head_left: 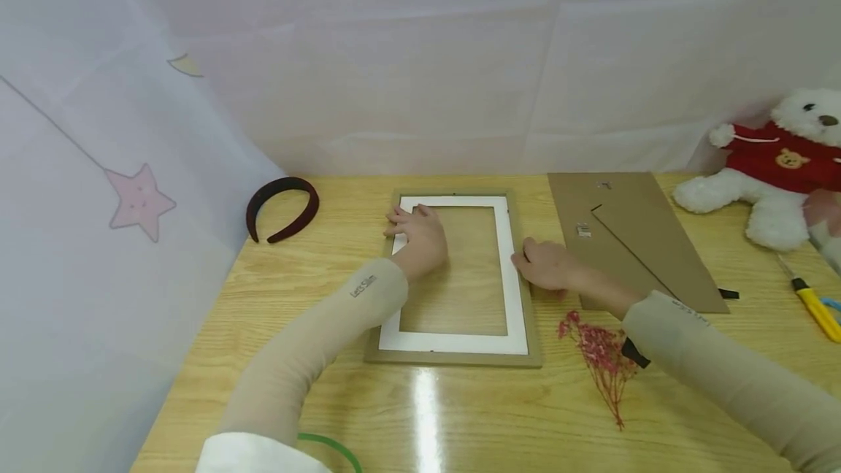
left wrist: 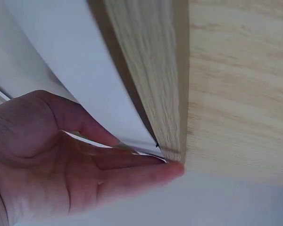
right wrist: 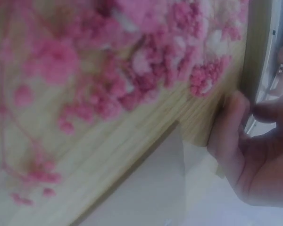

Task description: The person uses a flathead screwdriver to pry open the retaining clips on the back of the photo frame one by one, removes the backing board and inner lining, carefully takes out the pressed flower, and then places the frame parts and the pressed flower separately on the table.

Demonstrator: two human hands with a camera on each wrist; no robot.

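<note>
- One rectangular frame (head_left: 531, 320) lies flat on the wooden table (head_left: 315, 356), in front of the person, with a white border (head_left: 453, 342) set inside its rails.
- The left hand (head_left: 420, 239) rests at the upper left side, its fingers extended to the outer edge and its thumb over the white border.
- The right hand (head_left: 548, 265) holds the right rail narrowly, thumb and bent fingers about its edge.
- The frame looks stiff and fairly light; the smooth rails may slide under dry fingertips.
- The white border seems thin and card-like, likely to crease if pinched hard. Whether a clear pane fills the opening, I cannot tell; if so, treat it as fragile.
- Best hold, I judge: both long rails at mid-length, away from the pink flowers (head_left: 601, 345).
</note>
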